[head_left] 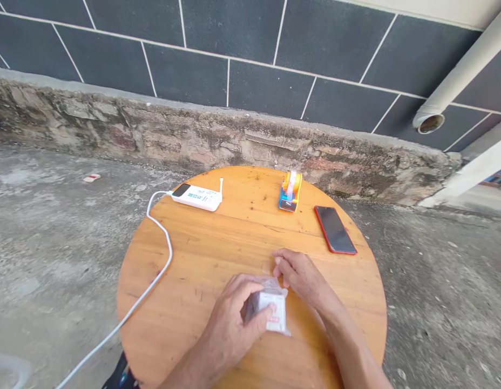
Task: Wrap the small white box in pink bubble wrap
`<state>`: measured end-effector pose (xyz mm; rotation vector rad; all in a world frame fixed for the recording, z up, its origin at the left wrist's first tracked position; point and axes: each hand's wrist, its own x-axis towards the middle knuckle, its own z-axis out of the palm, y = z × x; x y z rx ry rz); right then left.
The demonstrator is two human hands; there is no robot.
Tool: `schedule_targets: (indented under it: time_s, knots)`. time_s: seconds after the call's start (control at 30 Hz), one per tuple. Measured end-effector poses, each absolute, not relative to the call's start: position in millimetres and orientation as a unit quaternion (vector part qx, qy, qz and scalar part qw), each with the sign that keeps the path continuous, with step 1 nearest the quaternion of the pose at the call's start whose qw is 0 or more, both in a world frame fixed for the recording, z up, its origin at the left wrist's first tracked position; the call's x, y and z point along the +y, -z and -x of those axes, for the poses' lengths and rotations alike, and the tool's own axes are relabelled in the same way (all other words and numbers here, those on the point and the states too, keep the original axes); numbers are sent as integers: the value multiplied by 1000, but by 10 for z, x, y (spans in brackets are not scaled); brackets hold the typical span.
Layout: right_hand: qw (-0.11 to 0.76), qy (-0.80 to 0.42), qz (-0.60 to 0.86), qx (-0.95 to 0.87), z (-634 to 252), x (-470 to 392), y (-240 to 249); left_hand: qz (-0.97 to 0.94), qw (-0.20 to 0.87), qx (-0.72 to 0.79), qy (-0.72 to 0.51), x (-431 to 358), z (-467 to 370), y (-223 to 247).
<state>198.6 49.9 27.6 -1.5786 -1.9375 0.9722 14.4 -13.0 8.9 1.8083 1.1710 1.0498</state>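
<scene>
A small white box (278,309) with red print, wrapped in clear plastic, rests near the front of the round wooden table (161,302). My left hand (232,319) is closed around it, thumb across its face and fingers over the far side. Just beyond the box's upper right corner, my right hand (305,276) has its fingers curled in a pinch. A faint, see-through strip that looks like clear tape (266,267) shows at those fingertips. Farther back stands a yellow and blue tape dispenser (290,192) with a roll on it.
A phone (335,229) with a red edge lies at the right. A white power bank-like device (197,197) sits back left, its white cable (167,248) running off the table's left side. Behind the table is a stone-based wall (194,135); a pipe (448,92) slants down at the right.
</scene>
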Motion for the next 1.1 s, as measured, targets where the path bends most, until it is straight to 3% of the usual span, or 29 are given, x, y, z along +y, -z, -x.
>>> schedule_targets:
  time_s: [0.37,0.7,1.1]
  knots:
    - [294,-520,510,-619,-1897,506,-202,-710,356,452,-407,-124,-139,-70]
    - [362,-471,517,-616,-1849,511,-120,-713,354,451,-404,-126,-139,-58]
    - [327,-419,504,-681,-1914,440,-197,-713,357,454,-397,-119,-133,-76]
